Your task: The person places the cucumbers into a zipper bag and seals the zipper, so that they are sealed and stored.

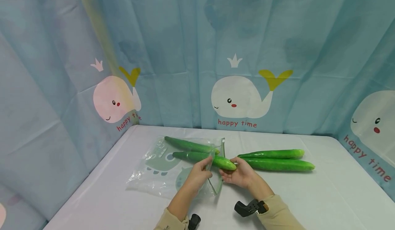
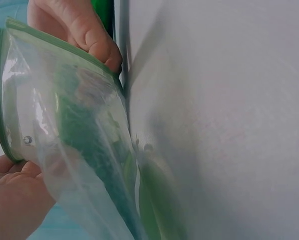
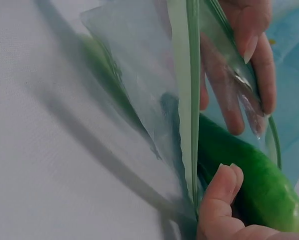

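A blue whale-print curtain (image 1: 176,51) hangs at the far side of a white table (image 1: 308,195). Left of the table's middle lies a clear bag (image 1: 145,183), its green-edged mouth facing right. The far cucumber (image 1: 188,145) lies inside; the nearer cucumber (image 1: 223,162) pokes its pale end out. Two more cucumbers (image 1: 277,165) lie side by side at right. The left hand (image 1: 197,177) pinches the bag's mouth; the right hand (image 1: 243,176) grips the nearer cucumber's pale end.
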Tool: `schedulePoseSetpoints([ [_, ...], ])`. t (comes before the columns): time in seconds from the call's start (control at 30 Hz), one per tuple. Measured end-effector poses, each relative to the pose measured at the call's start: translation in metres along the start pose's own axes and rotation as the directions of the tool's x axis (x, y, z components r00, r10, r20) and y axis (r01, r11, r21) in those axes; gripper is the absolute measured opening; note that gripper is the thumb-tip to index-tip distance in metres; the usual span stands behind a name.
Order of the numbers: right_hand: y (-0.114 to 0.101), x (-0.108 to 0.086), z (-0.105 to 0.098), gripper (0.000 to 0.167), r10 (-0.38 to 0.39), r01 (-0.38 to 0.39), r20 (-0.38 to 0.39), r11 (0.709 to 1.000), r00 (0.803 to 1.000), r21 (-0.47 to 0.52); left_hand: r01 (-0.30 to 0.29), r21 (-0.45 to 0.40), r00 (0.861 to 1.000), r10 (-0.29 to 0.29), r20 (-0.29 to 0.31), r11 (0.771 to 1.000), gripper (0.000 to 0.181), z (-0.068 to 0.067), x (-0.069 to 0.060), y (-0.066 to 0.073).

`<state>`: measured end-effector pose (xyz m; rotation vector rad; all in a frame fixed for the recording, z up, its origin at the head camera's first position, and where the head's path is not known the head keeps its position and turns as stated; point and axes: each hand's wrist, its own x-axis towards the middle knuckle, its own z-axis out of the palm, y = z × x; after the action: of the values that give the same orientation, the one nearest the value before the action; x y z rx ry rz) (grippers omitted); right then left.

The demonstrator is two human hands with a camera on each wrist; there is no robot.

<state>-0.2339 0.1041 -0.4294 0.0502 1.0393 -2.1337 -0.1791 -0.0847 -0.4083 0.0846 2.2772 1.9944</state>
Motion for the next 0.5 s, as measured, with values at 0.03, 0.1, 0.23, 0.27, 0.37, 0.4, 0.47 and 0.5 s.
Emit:
schedulePoseSetpoints([
  [0.03, 0.000, 0.001, 0.000, 0.037, 0.000, 0.000, -0.004, 1.000, 1.000, 0.006, 0.001, 0.005, 1.000, -0.001, -0.002, 1.000, 0.063, 0.000, 0.000, 0.000],
  [0.1, 0.001, 0.002, 0.001, 0.038, -0.003, 0.003, -0.013, 1.000, 1.000, 0.017, 0.008, 0.004, 1.000, -0.008, -0.006, 1.000, 0.063, 0.001, 0.000, 0.000],
  [0.23, 0.002, 0.006, 0.003, 0.039, -0.029, 0.030, -0.034, 0.999, 0.999, 0.024, 0.018, 0.004, 1.000, -0.018, -0.011, 1.000, 0.063, 0.001, 0.000, 0.000],
  [0.27, 0.003, 0.007, 0.004, 0.040, -0.038, 0.039, -0.039, 0.999, 0.999, 0.020, 0.022, 0.000, 1.000, -0.022, -0.013, 1.000, 0.063, 0.002, 0.000, 0.000],
  [0.37, 0.005, 0.010, 0.006, 0.043, -0.063, 0.063, -0.063, 0.998, 0.996, -0.010, 0.020, 0.004, 1.000, -0.020, -0.021, 1.000, 0.064, 0.002, 0.000, 0.001],
  [0.4, 0.005, 0.011, 0.007, 0.044, -0.069, 0.068, -0.074, 0.997, 0.995, -0.022, 0.018, 0.005, 1.000, -0.018, -0.022, 1.000, 0.064, 0.002, -0.001, 0.001],
  [0.47, 0.007, 0.012, 0.008, 0.043, -0.080, 0.075, -0.102, 0.996, 0.992, -0.049, 0.013, 0.003, 1.000, -0.013, -0.023, 1.000, 0.064, 0.002, -0.001, 0.001],
  [0.5, 0.008, 0.013, 0.009, 0.043, -0.082, 0.076, -0.115, 0.995, 0.990, -0.062, 0.012, 0.003, 1.000, -0.012, -0.023, 1.000, 0.064, 0.002, -0.001, 0.001],
])
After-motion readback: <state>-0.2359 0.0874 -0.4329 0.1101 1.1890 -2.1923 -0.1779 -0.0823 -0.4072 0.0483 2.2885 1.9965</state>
